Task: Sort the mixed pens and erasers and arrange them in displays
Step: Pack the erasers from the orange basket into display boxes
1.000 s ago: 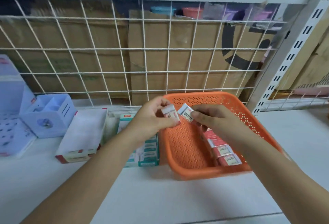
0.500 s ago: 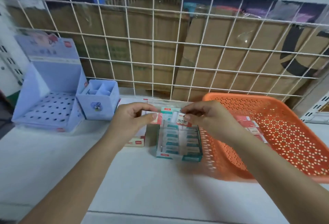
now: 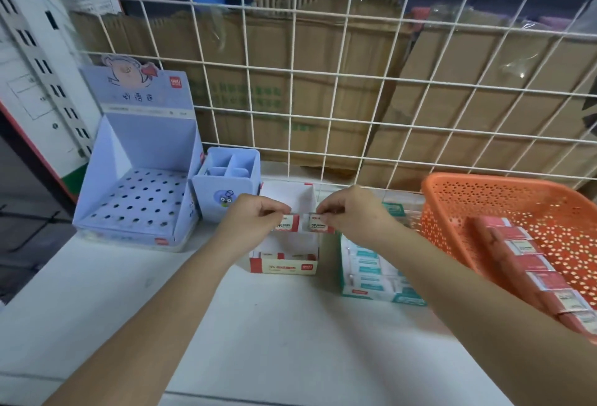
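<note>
My left hand (image 3: 250, 223) pinches a red-and-white 2B eraser (image 3: 288, 223), and my right hand (image 3: 350, 216) pinches a second one (image 3: 315, 224). Both erasers hang side by side over the open white-and-red eraser display box (image 3: 283, 265), which has a divider down its middle. To the right stands a teal display box (image 3: 374, 271) filled with teal-labelled erasers. The orange perforated basket (image 3: 452, 221) at far right holds a row of several red erasers (image 3: 533, 271).
A lilac pen display (image 3: 139, 199) with a perforated base stands at the left, with a lilac divided pen cup (image 3: 227, 184) beside it. A white wire grid (image 3: 336, 89) backs the shelf, cardboard boxes behind it. The white shelf surface (image 3: 258, 325) runs to the front edge.
Both hands carried their erasers left from over the orange basket, past the teal box, to above the white-and-red box. The view swung left with them.
</note>
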